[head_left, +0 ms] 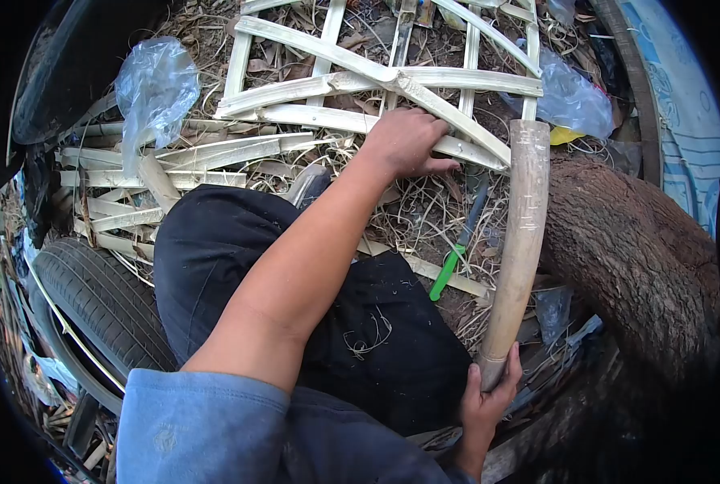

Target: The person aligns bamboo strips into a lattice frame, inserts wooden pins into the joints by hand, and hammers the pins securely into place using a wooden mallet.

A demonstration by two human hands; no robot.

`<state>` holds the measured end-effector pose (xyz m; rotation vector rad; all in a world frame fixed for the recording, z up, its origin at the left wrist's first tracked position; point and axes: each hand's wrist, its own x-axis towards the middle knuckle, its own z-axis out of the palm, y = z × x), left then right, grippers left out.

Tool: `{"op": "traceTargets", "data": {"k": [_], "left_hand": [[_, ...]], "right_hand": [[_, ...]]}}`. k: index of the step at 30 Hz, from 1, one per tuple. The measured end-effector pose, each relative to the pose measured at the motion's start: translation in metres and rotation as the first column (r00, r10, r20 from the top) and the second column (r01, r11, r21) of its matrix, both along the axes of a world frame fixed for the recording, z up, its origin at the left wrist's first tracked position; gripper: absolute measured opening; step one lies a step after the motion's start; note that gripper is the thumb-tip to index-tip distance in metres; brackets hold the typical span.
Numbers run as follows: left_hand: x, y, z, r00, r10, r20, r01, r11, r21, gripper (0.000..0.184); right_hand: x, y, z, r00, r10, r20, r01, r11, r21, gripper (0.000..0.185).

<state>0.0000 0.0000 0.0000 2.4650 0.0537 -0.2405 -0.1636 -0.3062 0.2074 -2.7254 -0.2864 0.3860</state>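
My left hand [408,143] is closed over a pale split-bamboo slat [319,118] at the near side of a lattice of slats [448,78], its thumb pointing right. At lower right, my right hand [489,393] grips the bottom end of a thick bamboo pole [515,250]. The pole slants upward, and its top end lies at the lattice's right corner; whether they touch I cannot tell. Between my legs and the pole, a knife with a green handle [448,272] rests on the ground, blade pointing up and away.
A tree trunk [626,234] stands close on the right. Loose bamboo slats [174,161] and a tire [106,302] lie to the left. Plastic bags [156,85] sit left and right of the lattice. Shavings and dry leaves cover the ground.
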Motion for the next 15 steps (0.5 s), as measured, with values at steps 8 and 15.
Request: {"op": "traceTargets", "data": {"k": [8,15], "left_hand": [[-0.020,-0.033,-0.010,0.756,0.368,0.541,-0.293,0.930,-0.223,0.022],[-0.007,-0.052,-0.007,0.743,0.537,0.400,-0.439,0.842,-0.314,0.014]], "right_hand": [[-0.029,-0.012,-0.005,0.966,-0.252,-0.050,0.256,0.962,0.090,0.068],[-0.047,-0.014,-0.003,0.931,-0.324,-0.168,0.349,0.925,0.150,0.067]]}}
